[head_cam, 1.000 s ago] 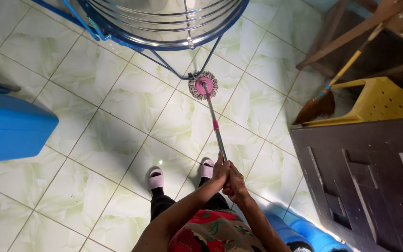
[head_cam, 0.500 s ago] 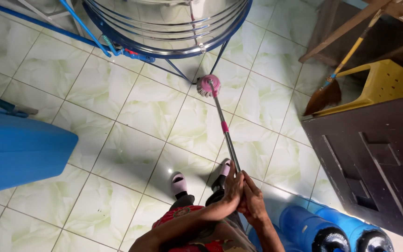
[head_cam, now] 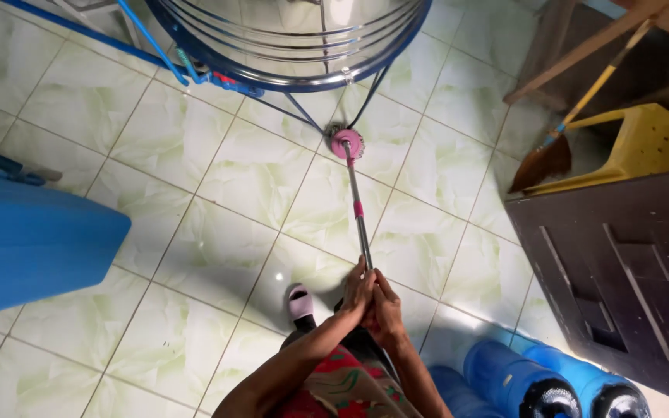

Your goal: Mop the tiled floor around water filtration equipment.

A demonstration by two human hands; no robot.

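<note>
Nearest, both hands were wrapped around the top of the mop handle (head_cam: 359, 224): left hand (head_cam: 356, 292) and right hand (head_cam: 387, 303) touching each other, each grip closed on the shaft. Just left of them one foot in a pale slipper (head_cam: 300, 302) stood on the tiled floor (head_cam: 218, 209). Two blue water bottles (head_cam: 551, 383) lay at lower right, near the hands but apart from them.

Mid-distance: the metal shaft with a pink collar ran away from the hands, tilted slightly left. A blue container (head_cam: 32, 240) sat at far left, well apart from the shaft. A dark wooden panel (head_cam: 621, 263) filled the right side.

Farther: the pink mop head (head_cam: 348, 143) rested on the floor, just at the foot of a blue frame (head_cam: 303, 116) carrying a round steel tank (head_cam: 288, 35); frame legs stood directly beside the head. A broom (head_cam: 551, 155) leaned against a yellow plastic stool (head_cam: 644, 147) at upper right.
</note>
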